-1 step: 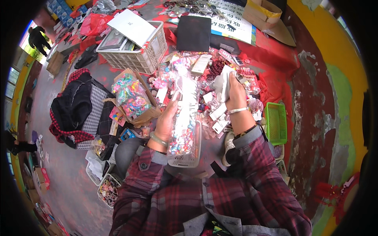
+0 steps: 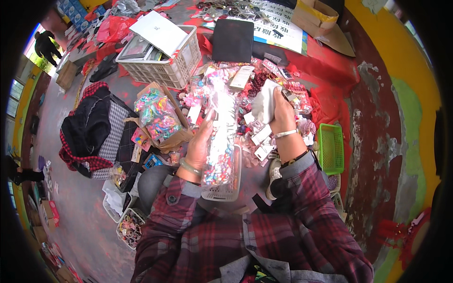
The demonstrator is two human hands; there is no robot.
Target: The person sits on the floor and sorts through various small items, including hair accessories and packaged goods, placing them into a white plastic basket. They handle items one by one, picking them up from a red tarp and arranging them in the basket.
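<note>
My left hand [image 2: 197,146] is closed on the side of a long clear plastic bag [image 2: 222,141], with small colourful pieces gathered at its lower end. Below the bag shows a white plastic basket [image 2: 232,191], partly covered by it. My right hand [image 2: 284,113] grips a crumpled white sheet [image 2: 265,101], thin like a bag or tissue; its exact kind is unclear. Under and beyond both hands spreads a pile of packaged hair accessories and white cards [image 2: 262,135], pink, red and white.
To the left, a cardboard box [image 2: 181,139] holds a bag of colourful pieces. A plaid jacket [image 2: 89,127] lies further left. A beige crate [image 2: 155,73] with a laptop [image 2: 158,32] stands beyond. On the right is a green basket [image 2: 331,148]. A person [image 2: 46,47] stands far left.
The white sheet in my right hand has shifted slightly to the left and spread a little. My left hand and the clear bag look almost unchanged.
</note>
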